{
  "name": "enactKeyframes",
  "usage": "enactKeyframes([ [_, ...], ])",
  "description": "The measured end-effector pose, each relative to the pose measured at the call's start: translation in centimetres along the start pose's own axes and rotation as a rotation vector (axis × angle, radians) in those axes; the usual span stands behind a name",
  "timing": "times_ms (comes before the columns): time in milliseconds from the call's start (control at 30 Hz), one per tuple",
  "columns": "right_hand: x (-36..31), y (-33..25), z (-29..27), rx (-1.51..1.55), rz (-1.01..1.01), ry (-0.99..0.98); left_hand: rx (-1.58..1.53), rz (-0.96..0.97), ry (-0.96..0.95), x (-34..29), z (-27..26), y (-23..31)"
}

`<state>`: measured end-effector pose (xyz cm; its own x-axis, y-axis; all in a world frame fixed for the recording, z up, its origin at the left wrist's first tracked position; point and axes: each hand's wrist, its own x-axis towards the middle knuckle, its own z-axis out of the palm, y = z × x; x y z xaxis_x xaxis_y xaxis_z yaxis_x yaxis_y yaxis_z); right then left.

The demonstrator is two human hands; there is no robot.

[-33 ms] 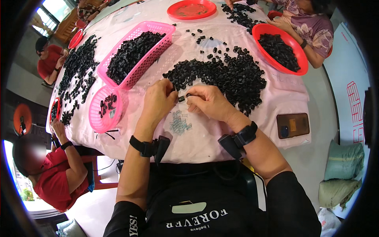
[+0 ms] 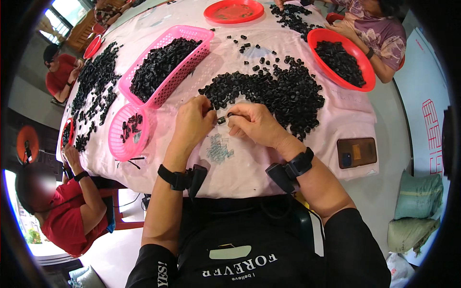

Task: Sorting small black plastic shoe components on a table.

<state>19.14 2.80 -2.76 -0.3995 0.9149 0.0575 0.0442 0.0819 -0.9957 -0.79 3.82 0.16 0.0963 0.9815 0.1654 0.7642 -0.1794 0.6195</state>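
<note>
My left hand (image 2: 194, 117) is closed at the near edge of a heap of small black parts (image 2: 293, 98), thumb and forefinger pinched; what they hold is mostly hidden. Facing it, my right hand (image 2: 254, 124) pinches a small black part (image 2: 229, 114) between thumb and forefinger. A short black cylindrical piece (image 2: 221, 121) shows in the gap between the hands. Whether it rests on the cloth or touches my fingertips, I cannot tell. The heap spreads beyond both hands and to the right, over a pale pink tablecloth (image 2: 249, 173).
Left of the heap stand a long pink basket (image 2: 165, 79) full of black pieces and a small round pink basket (image 2: 115, 139) holding a few. A red basin (image 2: 367, 79) of black parts is at right, a phone (image 2: 357, 152) nearer. A red tray (image 2: 234, 12) lies far off. Other people sit around.
</note>
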Motion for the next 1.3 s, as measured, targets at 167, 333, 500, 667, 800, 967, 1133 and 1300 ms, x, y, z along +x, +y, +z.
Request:
enactKeyframes([
  [167, 0.0, -0.3, 0.1, 0.002, 0.016, 0.009, 0.017, 0.142, 0.087, -0.3, 0.3, -1.8],
  [333, -0.1, -0.7, -0.2, 0.099, 0.157, 0.025, -0.444, -0.146, -0.1, -1.4, -0.9, -0.9],
  [500, 0.0, -0.6, -0.1, 0.141, 0.151, 0.06, -0.554, -0.14, -0.315, -2.2, -0.8, -0.3],
  [667, 0.2, -0.5, -0.3, 0.201, 0.13, 0.141, -0.546, -0.118, -0.276, -1.9, -0.3, 0.4],
  [800, 0.3, -0.2, -0.4, 0.216, 0.078, 0.206, -0.593, -0.124, -0.281, -1.9, -0.4, 1.0],
  [967, 0.4, 0.0, -0.4, 0.191, 0.01, 0.322, -0.651, -0.136, -0.332, -2.1, 0.3, 1.2],
  [1133, 0.6, 0.7, -0.5, 0.165, 0.011, 0.411, -0.64, -0.081, -0.397, -2.0, 1.3, 1.8],
  [1300, 0.2, -0.2, -0.1, 0.12, 0.051, 0.359, -0.665, -0.083, -0.258, -0.9, 1.8, 1.2],
])
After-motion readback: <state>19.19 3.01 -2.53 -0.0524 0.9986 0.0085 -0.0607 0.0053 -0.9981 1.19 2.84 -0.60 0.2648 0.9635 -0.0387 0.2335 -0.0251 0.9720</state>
